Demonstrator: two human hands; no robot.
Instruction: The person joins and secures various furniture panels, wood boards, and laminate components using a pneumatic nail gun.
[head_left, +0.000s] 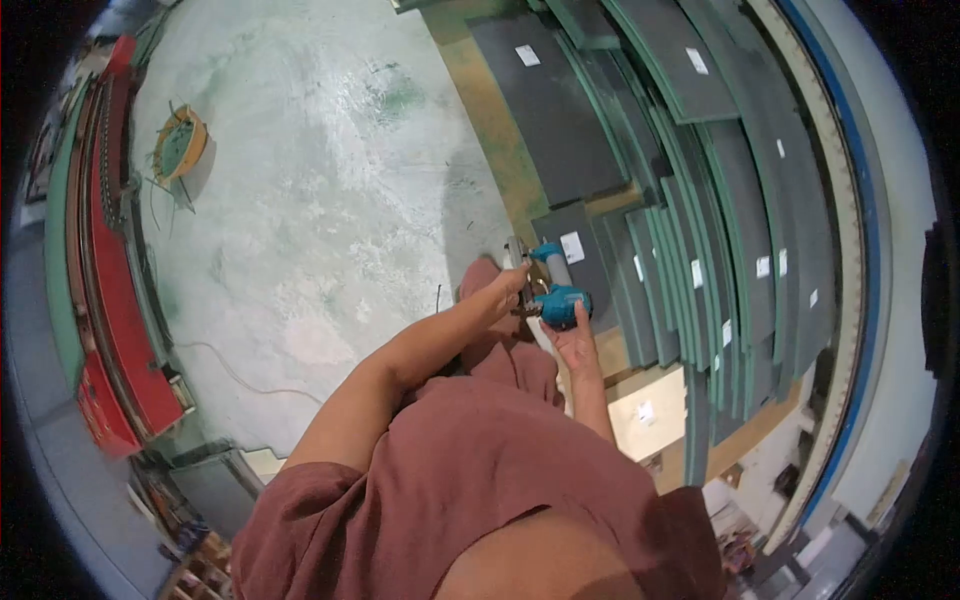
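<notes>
A teal and grey nail gun (557, 271) is held in front of my body, above the edge of the board stacks. My left hand (513, 281) is closed around its dark, narrow side. From below, my right hand (574, 345) grips the rounded teal end, with the thumb on top. Parts of the tool are hidden behind my fingers. Just beyond it lies a dark grey board (572, 222) with a white label.
Stacks of dark boards with green edges (690, 230) fill the right side. A pale board (650, 412) lies near my right arm. On the left are a yellow basin (184, 146) and a red machine (125, 270). A thin hose (240, 378) crosses the stained floor (320, 200).
</notes>
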